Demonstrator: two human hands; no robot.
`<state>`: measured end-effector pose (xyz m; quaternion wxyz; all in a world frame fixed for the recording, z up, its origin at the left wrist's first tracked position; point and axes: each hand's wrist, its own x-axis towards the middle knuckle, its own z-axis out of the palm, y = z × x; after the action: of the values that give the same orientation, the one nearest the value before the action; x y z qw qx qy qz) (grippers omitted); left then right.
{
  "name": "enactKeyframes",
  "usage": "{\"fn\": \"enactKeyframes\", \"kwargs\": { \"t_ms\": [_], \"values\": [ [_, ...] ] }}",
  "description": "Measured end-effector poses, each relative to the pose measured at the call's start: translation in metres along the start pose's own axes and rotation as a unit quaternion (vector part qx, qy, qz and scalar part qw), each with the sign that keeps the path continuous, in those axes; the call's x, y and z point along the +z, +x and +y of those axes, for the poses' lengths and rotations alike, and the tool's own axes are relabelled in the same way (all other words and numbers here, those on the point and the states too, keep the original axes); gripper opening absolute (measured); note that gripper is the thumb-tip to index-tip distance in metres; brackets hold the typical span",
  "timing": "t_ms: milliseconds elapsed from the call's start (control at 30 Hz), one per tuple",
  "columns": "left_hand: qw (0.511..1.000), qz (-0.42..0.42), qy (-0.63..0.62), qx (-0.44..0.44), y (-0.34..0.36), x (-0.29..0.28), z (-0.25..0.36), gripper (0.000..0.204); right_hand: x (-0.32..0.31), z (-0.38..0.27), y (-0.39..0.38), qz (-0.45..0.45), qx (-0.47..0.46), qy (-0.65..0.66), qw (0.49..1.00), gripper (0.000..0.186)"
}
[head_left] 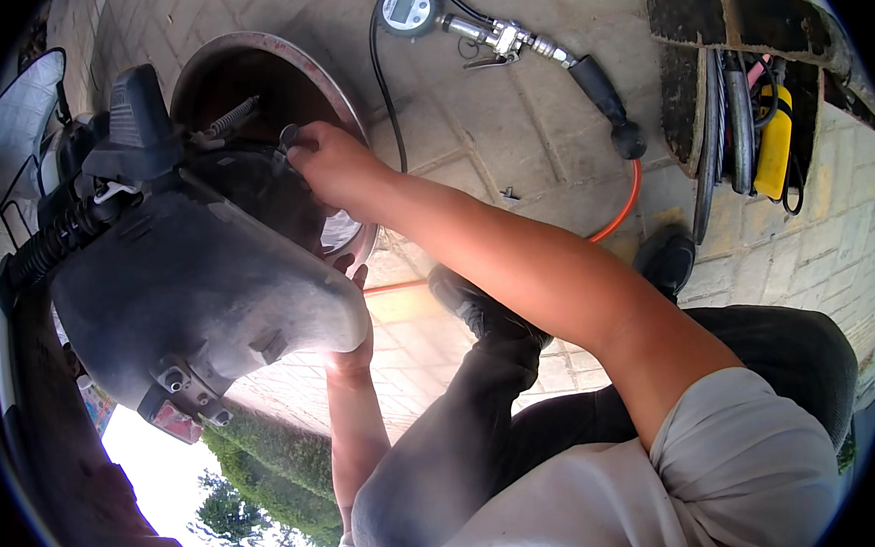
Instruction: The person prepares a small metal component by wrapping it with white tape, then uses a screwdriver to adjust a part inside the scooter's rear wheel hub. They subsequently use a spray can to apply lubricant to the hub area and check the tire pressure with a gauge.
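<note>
A large dark plastic motorcycle mudguard fills the left side. At its upper edge my right hand is closed, thumb and fingers pinching a small grey metal piece with a rounded end. Its exact kind is unclear. My left hand reaches up behind the mudguard's right end; the mudguard covers most of it, and only a few fingertips show above, so its grip is hidden. Beyond the right hand is a round metal basin with a rusty rim, partly behind the mudguard. A coil spring shows in front of the basin.
On the paving lies a tyre inflator with a round digital gauge, black hose and orange air line. A small metal part lies nearby. A worn tool carrier holds a yellow-handled tool. My shoes rest below.
</note>
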<state>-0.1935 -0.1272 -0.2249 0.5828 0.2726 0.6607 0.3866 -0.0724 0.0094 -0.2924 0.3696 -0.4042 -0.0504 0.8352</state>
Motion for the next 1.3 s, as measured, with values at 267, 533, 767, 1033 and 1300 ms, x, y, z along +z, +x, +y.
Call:
{"fn": "enactKeyframes", "kwargs": {
  "t_ms": [267, 533, 767, 1033, 1300],
  "values": [
    [1.0, 0.002, -0.014, 0.0, 0.0, -0.004, -0.002, 0.06, -0.005, 0.017, 0.009, 0.02, -0.175, -0.159, 0.971, 0.029],
    [1.0, -0.022, 0.0, 0.004, 0.002, -0.015, -0.006, 0.055, -0.006, -0.007, -0.008, 0.027, -0.198, -0.488, 0.849, 0.02],
    [0.999, -0.033, -0.019, 0.007, 0.003, -0.018, -0.007, 0.051, 0.0, -0.019, -0.002, -0.038, -0.103, -0.469, 0.876, 0.025],
    [1.0, -0.024, -0.018, 0.003, 0.002, -0.014, -0.005, 0.047, 0.001, -0.04, -0.002, -0.101, -0.077, -0.496, 0.859, 0.026],
    [0.998, -0.022, 0.026, 0.045, 0.003, -0.01, -0.006, 0.047, 0.002, -0.038, 0.02, -0.154, 0.001, -0.474, 0.867, 0.031]
  ]
}}
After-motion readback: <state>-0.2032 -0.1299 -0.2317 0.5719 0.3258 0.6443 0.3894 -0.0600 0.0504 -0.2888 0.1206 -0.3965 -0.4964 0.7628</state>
